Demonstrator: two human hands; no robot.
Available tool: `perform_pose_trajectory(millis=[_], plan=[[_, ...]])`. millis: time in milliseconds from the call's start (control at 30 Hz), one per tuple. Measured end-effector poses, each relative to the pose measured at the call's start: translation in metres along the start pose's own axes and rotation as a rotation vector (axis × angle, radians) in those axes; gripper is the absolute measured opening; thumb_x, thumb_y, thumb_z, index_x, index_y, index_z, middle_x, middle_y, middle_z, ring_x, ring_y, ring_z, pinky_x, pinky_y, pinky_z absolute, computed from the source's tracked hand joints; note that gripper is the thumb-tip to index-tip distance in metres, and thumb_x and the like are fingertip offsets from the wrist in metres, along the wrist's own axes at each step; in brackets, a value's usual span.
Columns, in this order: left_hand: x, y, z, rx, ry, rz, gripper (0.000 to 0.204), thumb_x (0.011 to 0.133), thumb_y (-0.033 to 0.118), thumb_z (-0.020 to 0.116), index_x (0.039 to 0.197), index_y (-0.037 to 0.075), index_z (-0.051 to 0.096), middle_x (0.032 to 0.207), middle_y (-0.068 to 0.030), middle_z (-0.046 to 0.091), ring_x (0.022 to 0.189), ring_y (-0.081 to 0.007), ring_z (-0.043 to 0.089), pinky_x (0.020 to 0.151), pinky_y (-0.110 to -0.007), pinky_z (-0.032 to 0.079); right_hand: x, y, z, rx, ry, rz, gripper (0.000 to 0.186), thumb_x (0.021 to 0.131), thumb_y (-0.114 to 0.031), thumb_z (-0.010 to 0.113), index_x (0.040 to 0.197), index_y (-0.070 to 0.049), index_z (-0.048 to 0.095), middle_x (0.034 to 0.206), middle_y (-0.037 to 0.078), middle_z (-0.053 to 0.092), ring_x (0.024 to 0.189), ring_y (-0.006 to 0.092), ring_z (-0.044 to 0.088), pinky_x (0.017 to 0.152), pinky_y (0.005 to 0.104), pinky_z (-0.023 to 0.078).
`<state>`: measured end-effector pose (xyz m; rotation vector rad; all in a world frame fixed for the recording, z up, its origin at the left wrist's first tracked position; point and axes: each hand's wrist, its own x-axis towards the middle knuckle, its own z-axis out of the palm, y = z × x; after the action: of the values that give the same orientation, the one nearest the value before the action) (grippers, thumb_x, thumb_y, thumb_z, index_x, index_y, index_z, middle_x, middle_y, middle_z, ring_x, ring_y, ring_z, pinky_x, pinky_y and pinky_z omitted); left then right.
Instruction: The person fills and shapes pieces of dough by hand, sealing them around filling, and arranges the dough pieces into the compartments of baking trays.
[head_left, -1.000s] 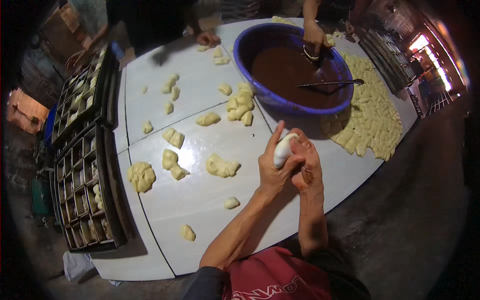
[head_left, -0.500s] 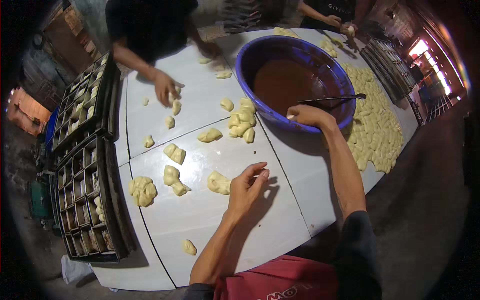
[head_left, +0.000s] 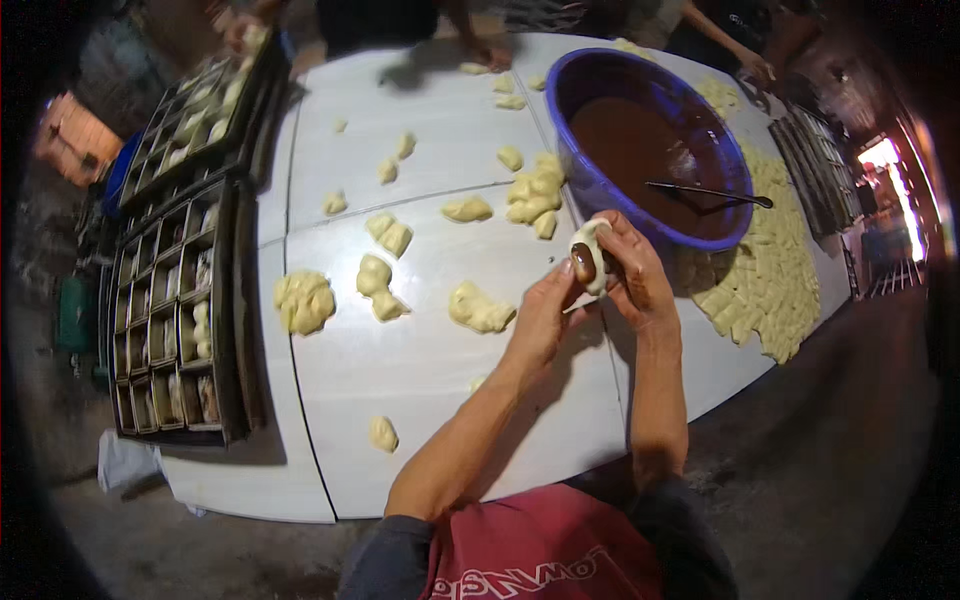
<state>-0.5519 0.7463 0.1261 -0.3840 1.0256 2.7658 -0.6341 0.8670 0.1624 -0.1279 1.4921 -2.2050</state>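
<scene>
Dough piece [head_left: 588, 234] is sitting between both hands, being held over the table [head_left: 450, 400] just on the near side of the purple basin [head_left: 597, 175]! The right hand [head_left: 637, 272] is wrapping its far and right side, fingers and thumb closed on it; the left hand [head_left: 545, 310] is clasping the lower left edge, thumb tip lying right beside the brown filling [head_left: 583, 260].

That filling is showing glossy through an open mouth, and here's where trouble could be lurking: too hard a squeeze could be sending it over the edge, too much stretch could be tearing the thin wall, and a smeared lip could be refusing to stick.

Now the count! One dough piece is resting in the hands, one basin is holding brown paste [head_left: 620, 135], one dark utensil [head_left: 710, 194] is leaning over its rim. Two compartment trays [head_left: 243, 330] are standing along the left. One round lump [head_left: 303, 302] is lying nearest them, one small ball [head_left: 383, 433] is waiting toward the near edge. One cluster [head_left: 535, 188] is crowding beside the basin, its pieces overlapping too much to count. One broad dough sheet [head_left: 765, 285] is spreading rightward, its segments too many to tally. At least two co-workers are standing across the far side.
</scene>
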Motion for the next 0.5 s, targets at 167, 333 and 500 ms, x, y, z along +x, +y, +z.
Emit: perform_pose_trajectory(millis=[167, 333, 500], plan=[[-0.027, 0.011, -0.056, -0.04, 0.236, 0.088, 0.038, 0.093, 0.019, 0.069, 0.124, -0.001, 0.058, 0.107, -0.0096, 0.067, 0.094, -0.0164, 0.065, 0.083, -0.028, 0.054, -0.031, 0.046, 0.024, -0.226, -0.122, -0.084, 0.034, 0.086, -0.01, 0.072, 0.116, -0.004, 0.057, 0.111, 0.006, 0.062, 0.102, 0.016, 0.063, 0.093, 0.0314, 0.05], [-0.043, 0.01, -0.07, 0.147, 0.292, 0.265, 0.035, 0.093, 0.018, 0.071, 0.119, -0.003, 0.066, 0.102, -0.0071, 0.07, 0.089, -0.0113, 0.065, 0.079, -0.025, 0.054, -0.04, 0.097, 0.054, -0.832, 0.064, -0.54, 0.03, 0.087, -0.003, 0.068, 0.117, -0.003, 0.065, 0.11, 0.009, 0.062, 0.094, 0.0199, 0.064, 0.079, 0.0304, 0.054], [-0.05, 0.022, -0.078, 0.208, 0.357, 0.319, 0.036, 0.091, 0.023, 0.074, 0.117, -0.002, 0.068, 0.099, -0.0053, 0.07, 0.086, -0.01, 0.064, 0.075, -0.024, 0.052, -0.042, 0.104, 0.071, -0.615, 0.077, -0.309, 0.014, 0.09, -0.006, 0.07, 0.103, -0.001, 0.071, 0.095, 0.004, 0.065, 0.082, 0.0116, 0.061, 0.068, 0.0263, 0.05]])
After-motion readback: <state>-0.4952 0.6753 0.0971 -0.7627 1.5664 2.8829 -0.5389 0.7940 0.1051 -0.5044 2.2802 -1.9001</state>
